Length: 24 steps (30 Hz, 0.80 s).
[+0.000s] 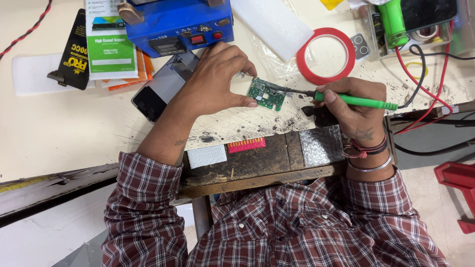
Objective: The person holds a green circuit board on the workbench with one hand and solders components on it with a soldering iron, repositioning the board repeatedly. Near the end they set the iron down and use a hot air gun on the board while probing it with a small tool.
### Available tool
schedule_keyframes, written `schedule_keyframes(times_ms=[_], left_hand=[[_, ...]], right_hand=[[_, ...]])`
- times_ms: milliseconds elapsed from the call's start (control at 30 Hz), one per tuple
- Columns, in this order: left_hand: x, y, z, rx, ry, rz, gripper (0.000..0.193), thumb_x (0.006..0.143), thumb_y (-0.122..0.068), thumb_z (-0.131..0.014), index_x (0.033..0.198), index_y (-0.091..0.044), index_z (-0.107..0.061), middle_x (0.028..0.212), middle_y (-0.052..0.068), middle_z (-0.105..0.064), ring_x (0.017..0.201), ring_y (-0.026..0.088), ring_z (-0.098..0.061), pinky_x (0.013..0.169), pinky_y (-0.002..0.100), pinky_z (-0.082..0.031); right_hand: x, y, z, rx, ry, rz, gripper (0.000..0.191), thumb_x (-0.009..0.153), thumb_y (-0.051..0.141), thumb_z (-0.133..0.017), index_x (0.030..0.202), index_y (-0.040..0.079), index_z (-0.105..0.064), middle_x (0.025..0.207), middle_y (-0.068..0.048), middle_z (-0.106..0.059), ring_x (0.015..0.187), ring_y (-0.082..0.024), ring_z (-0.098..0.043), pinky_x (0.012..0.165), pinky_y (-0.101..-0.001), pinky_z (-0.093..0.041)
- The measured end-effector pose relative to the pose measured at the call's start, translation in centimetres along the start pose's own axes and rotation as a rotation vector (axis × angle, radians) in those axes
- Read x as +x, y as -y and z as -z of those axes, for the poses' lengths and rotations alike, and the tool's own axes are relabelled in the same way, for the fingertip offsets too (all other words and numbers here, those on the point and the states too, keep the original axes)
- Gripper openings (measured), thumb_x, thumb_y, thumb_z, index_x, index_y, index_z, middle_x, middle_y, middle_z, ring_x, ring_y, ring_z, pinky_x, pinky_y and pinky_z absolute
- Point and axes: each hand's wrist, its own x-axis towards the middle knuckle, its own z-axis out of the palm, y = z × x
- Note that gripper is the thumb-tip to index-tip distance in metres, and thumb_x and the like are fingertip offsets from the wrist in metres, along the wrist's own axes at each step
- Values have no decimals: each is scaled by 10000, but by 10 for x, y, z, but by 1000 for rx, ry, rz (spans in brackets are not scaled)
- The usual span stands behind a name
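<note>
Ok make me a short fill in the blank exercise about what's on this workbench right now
1. The left hand steadies a small ____ circuit board on the bench.
2. The right hand holds a soldering iron with a ____ handle.
3. Beyond the board lies a ring of ____ tape.
4. The machine past the left hand is ____.

Missing words: green; green; red; blue

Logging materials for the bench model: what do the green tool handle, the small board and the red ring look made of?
Green tool handle in the right hand: likely plastic, smooth with a slight sheen, metal tip. Small board, steadied by the left hand: rigid green circuit laminate, with matte coating and shiny metal parts. Red ring: probably a roll of thin adhesive tape, glossy, though the core material can't be told.
</note>
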Motion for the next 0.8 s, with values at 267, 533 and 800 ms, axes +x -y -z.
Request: schedule_keyframes(times_ms=[267,533,800], left_hand=[[0,1,-1,12,2,6,610,540,-433,-967,1026,-138,-746,1035,-11,-634,1141,221,-539,1109,418,-385],[0,0,0,12,-7,-9,608,543,-421,-972,1030,-136,-744,1047,-7,-634,1146,230,-535,1107,424,-381],[1,0,0,10,-21,-34,609,536,-416,-978,1018,-131,-740,1049,-3,-635,1148,239,-534,1097,434,-378]], right_hand=[[1,1,-1,8,17,11,159,1074,83,-661,1030,-67,-694,904,-144,-735,769,-167,-736,712,-260,-604],[0,1,0,1,15,13,170,1082,97,-662,1024,-60,-694,875,-140,-737,776,-164,-736,724,-256,-602],[0,0,0,-28,29,17,172,1067,97,-664,1009,-61,-701,867,-140,-741,758,-170,-740,704,-256,-598]])
